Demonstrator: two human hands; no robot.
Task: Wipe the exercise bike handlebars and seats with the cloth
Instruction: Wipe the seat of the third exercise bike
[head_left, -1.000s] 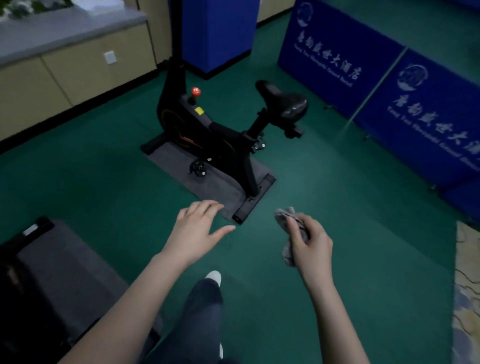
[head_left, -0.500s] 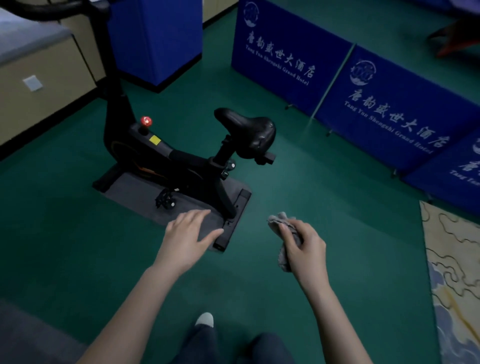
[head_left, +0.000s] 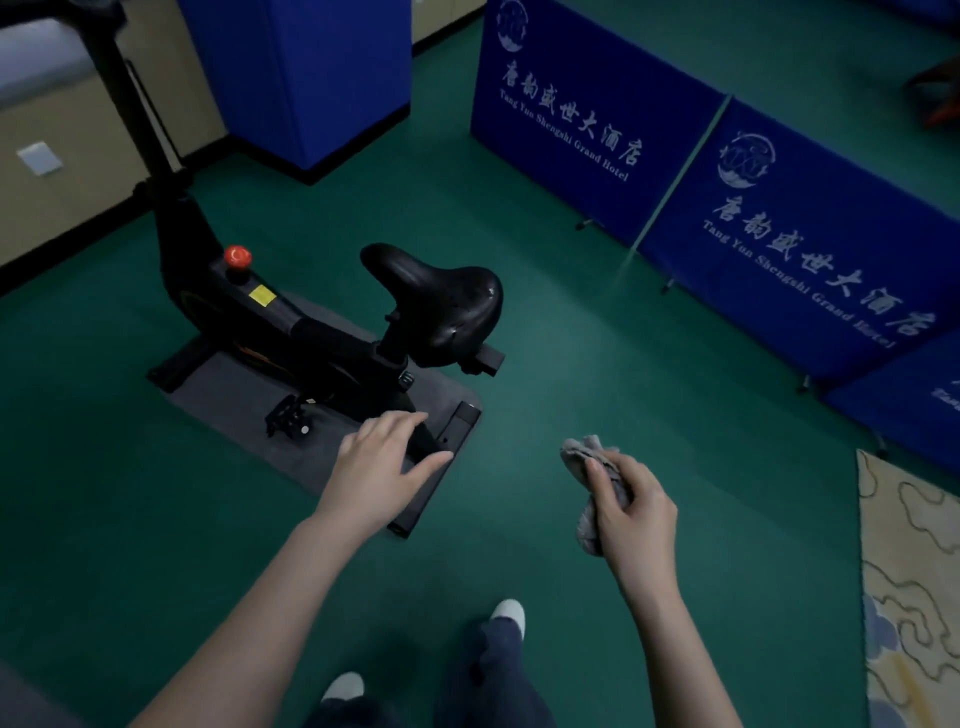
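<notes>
So the right hand (head_left: 631, 512) is gripping the bunched cloth (head_left: 592, 478), and the seat (head_left: 441, 301) sits up ahead and to its left, nose pointing left. Left hand (head_left: 379, 467) is loose, empty, probably nearer.

The person has bare forearms, dark blue trousers (head_left: 498, 680) and white-toed shoes (head_left: 509, 610).

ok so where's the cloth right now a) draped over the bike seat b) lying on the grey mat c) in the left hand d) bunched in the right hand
d: the grey cloth is bunched in the right hand, whose fingers curl round it, clear of the black seat; the left hand is open and holds nothing.
</notes>
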